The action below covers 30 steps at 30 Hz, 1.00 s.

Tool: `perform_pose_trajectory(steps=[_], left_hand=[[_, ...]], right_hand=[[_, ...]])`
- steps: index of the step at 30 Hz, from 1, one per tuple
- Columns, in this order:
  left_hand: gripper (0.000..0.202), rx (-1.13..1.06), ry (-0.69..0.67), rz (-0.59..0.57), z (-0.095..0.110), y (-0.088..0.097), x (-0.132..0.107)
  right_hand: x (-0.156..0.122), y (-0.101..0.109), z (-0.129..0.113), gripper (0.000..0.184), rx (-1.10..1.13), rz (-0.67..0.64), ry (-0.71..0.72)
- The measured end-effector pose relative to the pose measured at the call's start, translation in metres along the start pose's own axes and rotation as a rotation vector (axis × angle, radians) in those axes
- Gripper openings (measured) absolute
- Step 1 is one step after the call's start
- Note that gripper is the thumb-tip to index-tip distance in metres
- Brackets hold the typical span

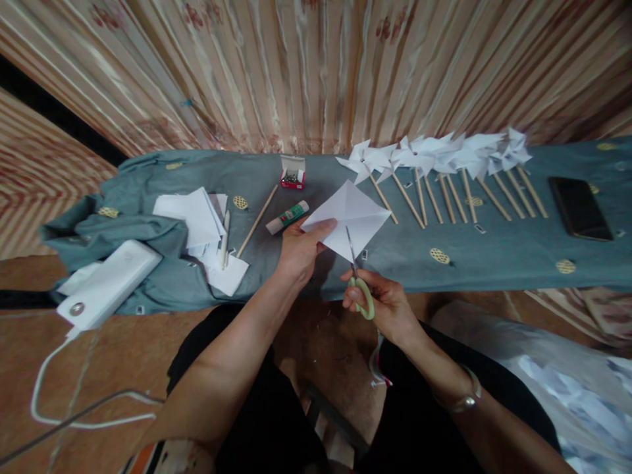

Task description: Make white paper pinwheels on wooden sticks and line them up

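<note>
The left hand (302, 245) pinched the paper (355, 204) by its left corner, thumb on top, holding it over the desk (405, 263). The right hand (385, 296) gripped the scissors (351, 249) by their green handles, a blade lying over the paper from its near corner towards the middle. Just beyond the left hand lay the glue (287, 218), with the red box (293, 174) behind it. Pinwheels (419, 155) lay in a row, right of the box, the phone (580, 208) past them.
</note>
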State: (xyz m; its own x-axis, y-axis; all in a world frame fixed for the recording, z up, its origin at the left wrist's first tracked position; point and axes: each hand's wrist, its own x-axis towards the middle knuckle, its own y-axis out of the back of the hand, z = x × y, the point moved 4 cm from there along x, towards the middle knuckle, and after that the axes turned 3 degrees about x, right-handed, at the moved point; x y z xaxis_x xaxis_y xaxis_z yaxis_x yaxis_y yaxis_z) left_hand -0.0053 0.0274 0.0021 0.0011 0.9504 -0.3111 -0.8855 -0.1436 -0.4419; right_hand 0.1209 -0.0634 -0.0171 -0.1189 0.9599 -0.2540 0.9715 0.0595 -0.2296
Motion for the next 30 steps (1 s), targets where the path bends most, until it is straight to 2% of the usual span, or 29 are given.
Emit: perform_pose_trajectory(steps=[10, 16, 21, 24, 30], left_hand=[[0.029, -0.003, -0.026, -0.007, 0.002, 0.002, 0.002], [0.034, -0.018, -0.068, 0.021, 0.01, 0.013, 0.009], [0.029, -0.013, -0.107, 0.057, 0.021, 0.023, 0.01], [0.025, 0.0, -0.106, 0.052, 0.022, 0.026, 0.008], [0.028, 0.093, -0.01, -0.004, 0.006, 0.025, 0.005]], right_hand=[[-0.005, 0.0, 0.002, 0.039, -0.034, -0.106, -0.033], [-0.01, 0.011, 0.009, 0.036, -0.188, -0.172, -0.022], [-0.016, 0.021, 0.011, 0.034, -0.251, -0.182, -0.007], [-0.014, 0.03, 0.005, 0.032, -0.258, -0.092, 0.03], [0.001, 0.058, -0.025, 0.033, -0.244, 0.329, 0.226]])
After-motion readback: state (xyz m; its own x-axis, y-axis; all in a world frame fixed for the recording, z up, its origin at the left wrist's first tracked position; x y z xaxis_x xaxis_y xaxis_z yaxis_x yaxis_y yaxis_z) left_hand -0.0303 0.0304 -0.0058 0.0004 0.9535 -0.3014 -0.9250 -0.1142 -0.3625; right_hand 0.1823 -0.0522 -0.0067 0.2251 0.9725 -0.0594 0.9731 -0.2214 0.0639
